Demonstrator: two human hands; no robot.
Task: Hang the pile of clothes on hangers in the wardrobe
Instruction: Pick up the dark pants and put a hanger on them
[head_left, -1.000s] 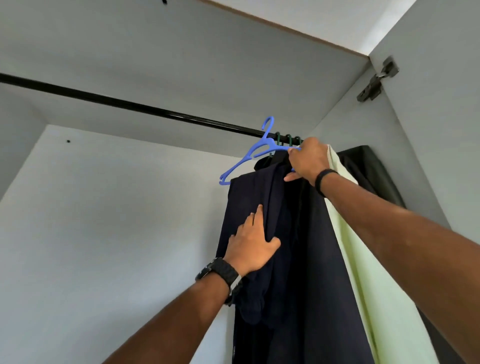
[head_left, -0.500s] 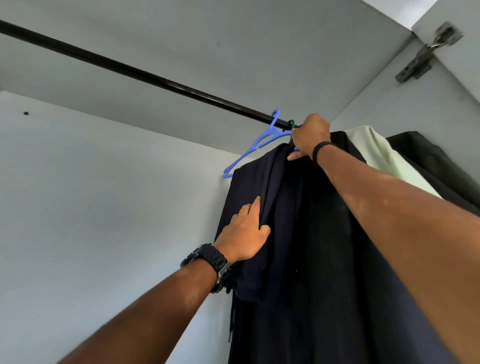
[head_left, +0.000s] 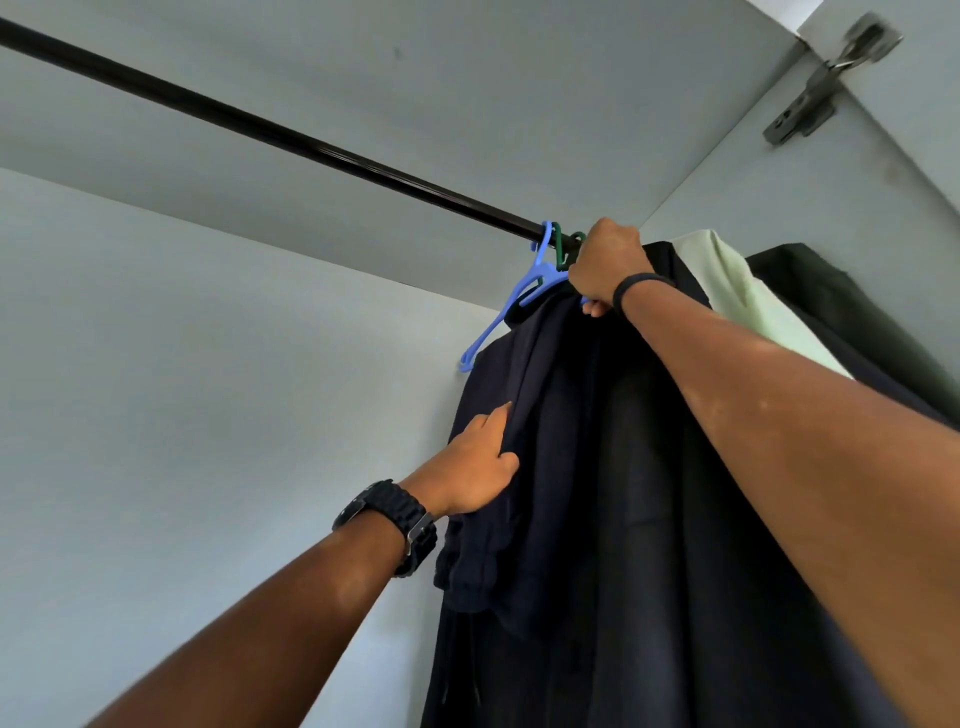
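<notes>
Since half a second ago the blue hanger (head_left: 522, 296) has settled closer along the rail (head_left: 291, 137), its hook now sitting right against the green hanger hooks (head_left: 562, 249), and the left hand (head_left: 475, 470) has slid a little toward the inner fold of the cloth.

The rail is a dark bar running from the upper left of the frame down to the upper centre. There the right hand (head_left: 605, 265) is raised, its fingers curled around the top of the blue hanger just under the rail. A thin dark band (head_left: 641, 286) circles that wrist.

The navy garment (head_left: 524, 499) hangs from the blue hanger in the centre of the frame, draped in long folds, with a bunched elastic cuff lower down. One blue arm of the hanger sticks out bare to the left of the cloth. The left hand lies against the garment's left edge, fingers extended, thumb tucked into a fold; whether it pinches the cloth I cannot tell. A chunky black watch (head_left: 397, 525) is on that wrist.

Right of the navy piece hang a black garment (head_left: 701, 545), then a pale green garment (head_left: 743, 296), then another dark garment (head_left: 852, 332) at the right edge. A metal hinge (head_left: 826, 83) shows in the upper right corner on the pale wardrobe wall (head_left: 182, 415).
</notes>
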